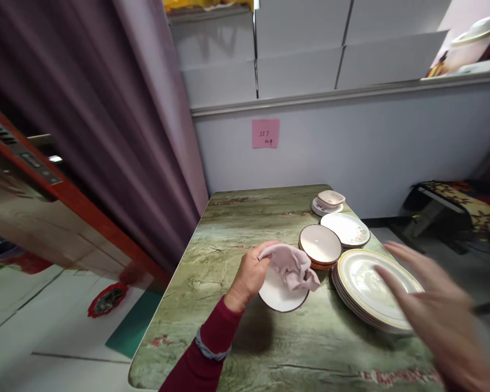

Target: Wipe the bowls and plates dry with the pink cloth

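Observation:
My left hand (251, 275) grips the near rim of a white bowl (280, 296) together with a pale pink cloth (294, 267) that lies bunched in the bowl. The bowl is tilted and rests on the green marble-pattern table (269, 348). My right hand (428, 305) hovers with its fingers spread, holding nothing, over the right side of a stack of large gold-rimmed plates (371, 283); it is blurred by motion.
Behind the held bowl stand stacked brown-rimmed bowls (320, 245), a flowered plate (347, 228) and a small square dish on saucers (330, 200). A purple curtain (118, 136) hangs left. A pink note (265, 133) is stuck on the wall. A covered bench (453, 204) stands right.

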A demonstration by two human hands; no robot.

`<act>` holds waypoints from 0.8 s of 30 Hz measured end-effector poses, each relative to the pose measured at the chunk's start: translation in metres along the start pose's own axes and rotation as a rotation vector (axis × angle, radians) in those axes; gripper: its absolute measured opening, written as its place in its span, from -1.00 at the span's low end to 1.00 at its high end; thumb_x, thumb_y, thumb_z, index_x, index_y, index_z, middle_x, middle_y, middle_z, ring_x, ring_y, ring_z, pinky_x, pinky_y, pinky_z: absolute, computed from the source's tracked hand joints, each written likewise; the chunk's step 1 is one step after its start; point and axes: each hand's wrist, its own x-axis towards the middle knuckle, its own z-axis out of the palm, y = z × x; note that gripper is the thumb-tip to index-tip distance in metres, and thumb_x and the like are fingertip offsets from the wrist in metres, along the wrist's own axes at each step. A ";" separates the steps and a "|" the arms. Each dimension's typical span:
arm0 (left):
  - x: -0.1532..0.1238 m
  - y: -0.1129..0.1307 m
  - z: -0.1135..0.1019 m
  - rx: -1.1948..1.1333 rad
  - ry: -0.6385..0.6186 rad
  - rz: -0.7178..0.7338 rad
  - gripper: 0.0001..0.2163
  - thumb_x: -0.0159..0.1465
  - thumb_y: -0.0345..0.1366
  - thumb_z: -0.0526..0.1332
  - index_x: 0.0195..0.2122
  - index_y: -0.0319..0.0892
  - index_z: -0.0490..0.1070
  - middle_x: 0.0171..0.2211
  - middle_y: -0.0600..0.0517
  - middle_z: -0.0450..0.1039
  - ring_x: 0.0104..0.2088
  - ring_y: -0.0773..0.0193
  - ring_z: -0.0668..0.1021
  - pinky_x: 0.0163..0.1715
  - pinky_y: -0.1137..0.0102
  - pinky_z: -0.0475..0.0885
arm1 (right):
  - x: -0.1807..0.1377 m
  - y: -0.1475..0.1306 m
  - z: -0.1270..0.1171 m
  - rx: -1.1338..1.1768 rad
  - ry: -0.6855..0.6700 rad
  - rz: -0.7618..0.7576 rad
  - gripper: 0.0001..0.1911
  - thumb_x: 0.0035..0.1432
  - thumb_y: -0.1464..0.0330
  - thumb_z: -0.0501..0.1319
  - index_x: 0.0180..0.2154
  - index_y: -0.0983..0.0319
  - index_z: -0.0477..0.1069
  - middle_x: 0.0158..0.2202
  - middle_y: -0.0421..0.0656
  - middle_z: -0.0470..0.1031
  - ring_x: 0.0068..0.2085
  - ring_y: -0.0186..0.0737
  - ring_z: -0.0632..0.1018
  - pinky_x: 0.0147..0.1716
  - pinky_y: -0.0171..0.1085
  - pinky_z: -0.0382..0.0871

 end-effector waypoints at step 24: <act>0.022 -0.036 -0.035 0.189 0.296 -0.055 -0.41 -0.03 -0.48 0.20 0.10 -0.17 0.29 -0.17 -0.05 0.55 -0.19 0.14 0.59 -0.11 0.27 0.46 | 0.014 -0.106 0.253 0.866 -0.254 0.259 -0.63 0.05 0.32 0.26 -0.08 0.15 0.61 -0.10 -0.08 0.65 -0.10 -0.05 0.63 -0.08 -0.16 0.50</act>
